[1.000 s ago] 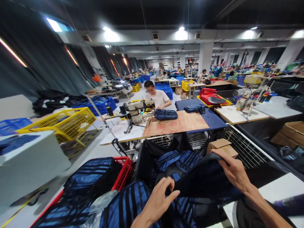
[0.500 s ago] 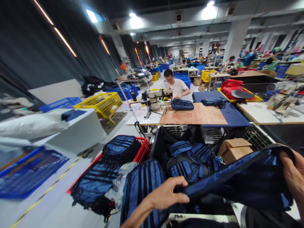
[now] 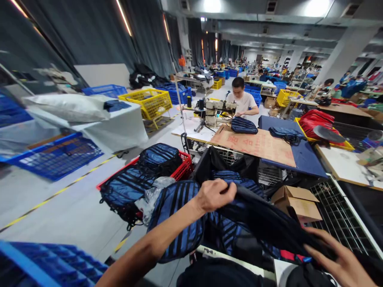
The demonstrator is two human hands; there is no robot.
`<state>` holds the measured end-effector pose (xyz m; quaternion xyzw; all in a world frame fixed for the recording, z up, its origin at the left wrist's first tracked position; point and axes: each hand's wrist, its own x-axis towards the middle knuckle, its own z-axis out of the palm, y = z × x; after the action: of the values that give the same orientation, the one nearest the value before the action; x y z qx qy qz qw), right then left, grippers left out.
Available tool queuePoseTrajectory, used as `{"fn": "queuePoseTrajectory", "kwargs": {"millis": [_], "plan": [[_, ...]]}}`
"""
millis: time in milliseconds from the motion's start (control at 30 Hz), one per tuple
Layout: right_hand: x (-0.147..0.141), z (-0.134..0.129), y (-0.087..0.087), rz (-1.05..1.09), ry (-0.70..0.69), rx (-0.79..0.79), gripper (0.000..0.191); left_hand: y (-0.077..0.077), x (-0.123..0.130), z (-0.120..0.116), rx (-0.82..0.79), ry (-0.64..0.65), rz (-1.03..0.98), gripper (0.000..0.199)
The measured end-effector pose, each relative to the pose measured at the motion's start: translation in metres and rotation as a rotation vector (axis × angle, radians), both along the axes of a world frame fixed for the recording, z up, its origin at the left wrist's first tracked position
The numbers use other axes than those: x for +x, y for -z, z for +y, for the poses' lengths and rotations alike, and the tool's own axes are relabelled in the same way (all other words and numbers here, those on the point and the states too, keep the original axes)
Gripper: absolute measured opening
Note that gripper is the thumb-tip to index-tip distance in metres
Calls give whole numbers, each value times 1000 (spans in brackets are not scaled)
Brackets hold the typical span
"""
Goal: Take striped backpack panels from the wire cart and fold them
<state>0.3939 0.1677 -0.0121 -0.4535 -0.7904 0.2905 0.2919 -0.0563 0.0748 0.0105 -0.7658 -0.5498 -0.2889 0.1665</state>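
Note:
A long dark fabric piece [image 3: 269, 219] stretches between my two hands, above a black-lined wire bin. My left hand [image 3: 214, 195] is closed on its upper left end. At the lower right, my right hand [image 3: 335, 255] holds the other end between thumb and fingers. Blue panels with black stripes [image 3: 229, 235] lie in the bin below the fabric. One striped blue panel [image 3: 176, 219] hangs at the bin's left side, partly behind my left forearm. Finished-looking blue bags [image 3: 128, 183] fill a red crate [image 3: 182, 167] further left.
Across the bin, a person [image 3: 242, 99] works at a sewing machine [image 3: 214, 111] on a table with a brown board [image 3: 254, 145]. A cardboard box [image 3: 299, 203] sits at the bin's right. Blue crates [image 3: 56, 155] stand left.
My left hand has risen and my right hand has lowered, so the fabric now slopes down to the right. The camera view has turned left and down.

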Motion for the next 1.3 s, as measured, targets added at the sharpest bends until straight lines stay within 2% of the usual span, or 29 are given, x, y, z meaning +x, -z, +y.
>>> {"fn": "queuePoseTrajectory", "kwargs": {"millis": [100, 133, 200, 300, 400, 500, 600, 667, 767, 833, 900, 967, 1067, 1133, 1167, 1233, 1300], "plan": [[-61, -24, 3, -30, -251, 51, 35, -15, 47, -11, -239, 253, -109, 33], [-78, -30, 7, -17, -273, 74, 35, -21, 57, -13, -289, 294, -154, 30], [-97, -35, 14, 11, -238, 120, 36, -29, 62, -14, -329, 281, -272, 25], [-90, -26, 18, 25, -55, 153, 34, -37, 40, -22, -452, 239, -501, 36], [-67, -6, 16, 76, 101, 164, 40, -38, 11, -41, -801, 304, -760, 43], [-58, 11, 11, 132, 151, 167, 47, -32, -2, -63, -1037, 362, -973, 46], [-67, 18, 5, 139, 164, 176, 51, -25, -4, -77, -1119, 382, -1089, 45], [-80, 17, -1, 126, 150, 188, 50, -21, -11, -78, -1009, 280, -1068, 39], [-109, 7, -13, 74, 15, 200, 44, -19, -37, -70, -527, -11, -794, 24], [-133, -3, -23, 23, -68, 191, 41, -22, -61, -64, -205, -210, -575, 22], [-158, -11, -34, 11, -40, 195, 41, -30, -83, -61, -13, -373, -479, 26], [-181, -15, -43, 82, 103, 239, 44, -41, -97, -62, 51, -449, -525, 31], [-209, -13, -53, 294, 293, 290, 46, -53, -108, -74, -41, -355, -733, 50], [-226, -10, -55, 402, 299, 263, 46, -53, -114, -86, -93, -281, -837, 59], [-235, -8, -55, 432, 275, 231, 46, -52, -117, -92, -80, -290, -846, 59], [-257, -7, -51, 457, 214, 149, 49, -49, -126, -106, 24, -420, -760, 56], [-283, -9, -42, 481, 131, 32, 51, -49, -142, -119, 152, -632, -595, 52]]}}
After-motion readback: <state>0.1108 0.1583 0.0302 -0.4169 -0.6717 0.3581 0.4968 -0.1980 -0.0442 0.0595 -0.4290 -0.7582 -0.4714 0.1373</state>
